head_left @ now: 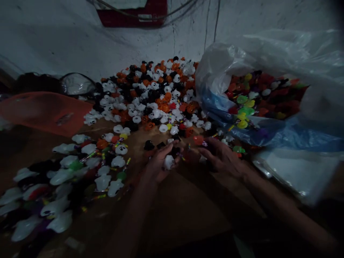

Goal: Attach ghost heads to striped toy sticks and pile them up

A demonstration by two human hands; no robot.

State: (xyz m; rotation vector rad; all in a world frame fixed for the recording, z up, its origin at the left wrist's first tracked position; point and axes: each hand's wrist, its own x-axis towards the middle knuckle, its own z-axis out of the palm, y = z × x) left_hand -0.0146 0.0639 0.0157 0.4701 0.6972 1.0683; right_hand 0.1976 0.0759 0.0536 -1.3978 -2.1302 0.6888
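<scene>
Tabletop (172, 204) (brown, dim) before pale wall (59, 43)

Left hand (160, 157), one; right hand (222, 157), one. White piece (169, 162) in left hand, one. Large clear bag (211, 71), one; coloured pieces (242, 124) inside, too jumbled to tally. Flat clear packet (298, 172), one. Orange sheet (40, 109), one. Dark red wall object (157, 14), one. Heaped pieces (154, 86), too many to count. Scattered pieces (61, 176) at left, dozens.
</scene>
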